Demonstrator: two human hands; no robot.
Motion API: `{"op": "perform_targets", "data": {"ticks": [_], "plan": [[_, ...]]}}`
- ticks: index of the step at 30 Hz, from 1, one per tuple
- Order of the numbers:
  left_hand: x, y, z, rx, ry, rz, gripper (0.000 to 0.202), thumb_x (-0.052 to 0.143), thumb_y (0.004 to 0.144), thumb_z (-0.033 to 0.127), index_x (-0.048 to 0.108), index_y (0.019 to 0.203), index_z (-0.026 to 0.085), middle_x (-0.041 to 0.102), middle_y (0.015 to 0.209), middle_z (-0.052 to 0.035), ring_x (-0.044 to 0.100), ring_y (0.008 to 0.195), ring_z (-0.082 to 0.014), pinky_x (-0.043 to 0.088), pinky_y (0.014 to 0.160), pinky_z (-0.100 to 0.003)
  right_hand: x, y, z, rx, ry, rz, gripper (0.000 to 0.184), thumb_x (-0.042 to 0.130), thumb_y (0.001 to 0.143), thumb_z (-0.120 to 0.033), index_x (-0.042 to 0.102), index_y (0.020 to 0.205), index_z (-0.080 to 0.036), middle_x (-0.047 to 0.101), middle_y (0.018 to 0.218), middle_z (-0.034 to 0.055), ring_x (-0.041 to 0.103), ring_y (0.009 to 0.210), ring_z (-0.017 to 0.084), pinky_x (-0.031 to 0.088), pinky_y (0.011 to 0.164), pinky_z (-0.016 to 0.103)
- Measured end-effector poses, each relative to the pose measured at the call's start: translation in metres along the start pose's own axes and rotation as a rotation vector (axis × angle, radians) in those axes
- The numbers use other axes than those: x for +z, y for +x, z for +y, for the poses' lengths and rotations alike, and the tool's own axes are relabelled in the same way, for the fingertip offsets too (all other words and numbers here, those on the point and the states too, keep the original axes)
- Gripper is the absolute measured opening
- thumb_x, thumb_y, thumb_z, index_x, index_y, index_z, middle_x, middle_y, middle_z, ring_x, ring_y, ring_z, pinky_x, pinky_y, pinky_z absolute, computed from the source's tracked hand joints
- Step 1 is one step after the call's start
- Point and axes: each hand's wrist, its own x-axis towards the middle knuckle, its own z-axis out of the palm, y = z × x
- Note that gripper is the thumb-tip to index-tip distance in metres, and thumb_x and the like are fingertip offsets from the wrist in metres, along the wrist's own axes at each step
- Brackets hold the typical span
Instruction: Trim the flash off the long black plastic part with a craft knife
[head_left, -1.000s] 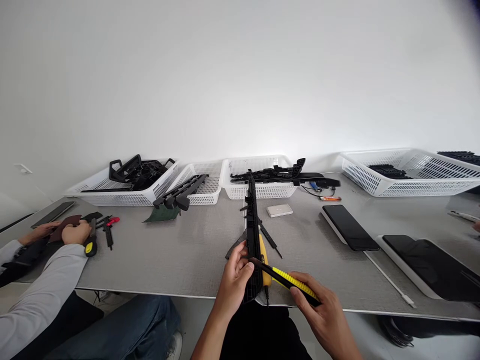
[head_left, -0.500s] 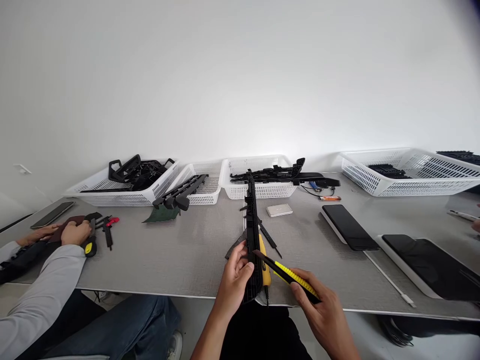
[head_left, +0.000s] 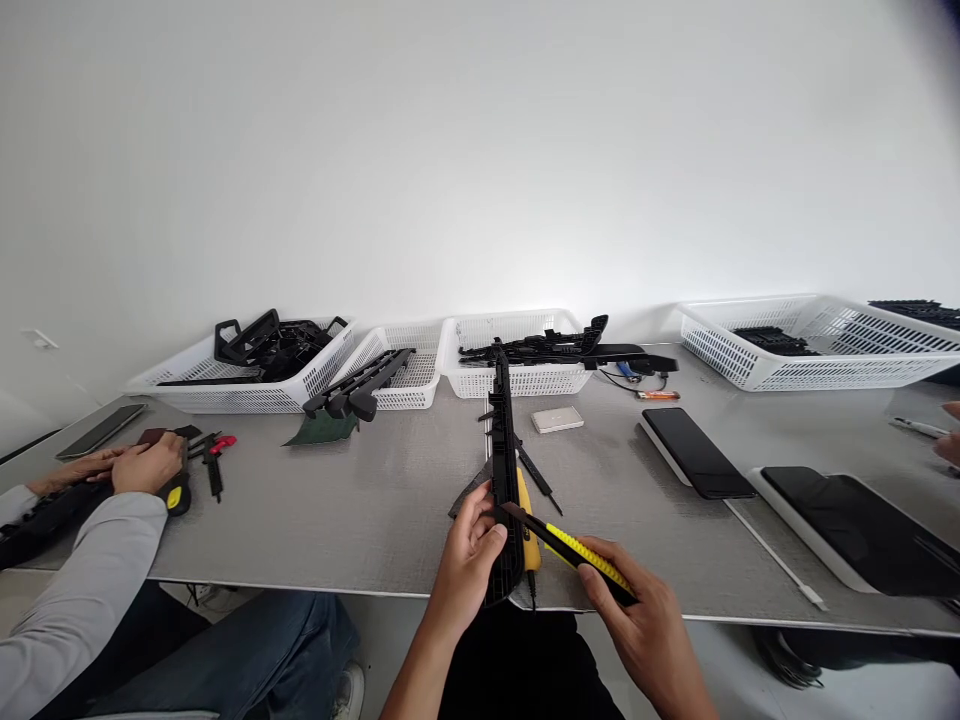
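Note:
A long black ribbed plastic part [head_left: 504, 440] stretches away from me over the table's front edge. My left hand [head_left: 471, 550] is closed round its near end, thumb on top. In my right hand [head_left: 637, 610] is a yellow and black utility knife [head_left: 581, 553], gripped by its handle. The dark blade lies across the plastic part beside my left fingertips; whether it touches cannot be told. Partly hidden beneath the part are a yellow corded tool [head_left: 529, 520], a thin black tool [head_left: 538, 475] and a dark grey piece [head_left: 471, 488].
White baskets [head_left: 517, 380] holding black parts line the wall. A small white box [head_left: 557, 419], a phone [head_left: 697, 452], another black-topped device [head_left: 840, 525] and a white cable [head_left: 776, 555] lie rightward. A co-worker's hands [head_left: 146, 465] work at left; another person's fingers [head_left: 951, 440] show at right.
The knife blade has shifted slightly left across the plastic part. My left hand keeps its hold. At left, the co-worker's hands have moved a little over a dark piece.

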Motion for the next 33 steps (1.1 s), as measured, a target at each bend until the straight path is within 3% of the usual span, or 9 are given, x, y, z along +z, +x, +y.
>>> {"op": "perform_targets", "data": {"ticks": [16,24,28,33], "plan": [[-0.001,0.001,-0.003,0.013,-0.006,-0.006,0.072,0.077,0.095,0.059,0.056,0.156,0.028,0.062,0.147,-0.0113,0.056,0.147,-0.0333,0.050,0.120,-0.043,0.002,-0.001,0.002,-0.012,0.002,0.014,0.041,0.062,0.105,-0.059,0.082,0.115,-0.025,0.085,0.113,0.0060,0.083,0.098,0.025,0.067,0.084,0.028],[-0.001,0.001,-0.007,0.023,-0.019,-0.014,0.064,0.073,0.100,0.054,0.056,0.157,0.029,0.062,0.147,-0.0110,0.055,0.147,-0.0316,0.051,0.117,-0.040,0.009,-0.003,0.012,0.034,-0.035,0.076,0.049,0.061,0.104,-0.063,0.081,0.118,-0.021,0.085,0.117,0.0102,0.083,0.102,0.029,0.067,0.088,0.033],[0.001,0.002,-0.007,0.025,-0.041,0.011,0.071,0.077,0.095,0.060,0.058,0.154,0.027,0.064,0.143,-0.0122,0.060,0.140,-0.0320,0.049,0.119,-0.042,0.012,-0.001,0.014,0.016,-0.007,0.054,0.052,0.060,0.105,-0.066,0.081,0.118,-0.020,0.085,0.115,0.0115,0.083,0.103,0.030,0.068,0.090,0.034],[-0.002,0.009,-0.020,0.011,-0.075,0.065,0.079,0.082,0.086,0.069,0.063,0.149,0.025,0.067,0.137,-0.0142,0.064,0.132,-0.0338,0.049,0.119,-0.044,0.028,0.001,0.017,-0.066,0.052,0.080,0.059,0.060,0.101,-0.077,0.084,0.112,-0.023,0.085,0.107,0.0114,0.083,0.099,0.029,0.068,0.081,0.029]]}}
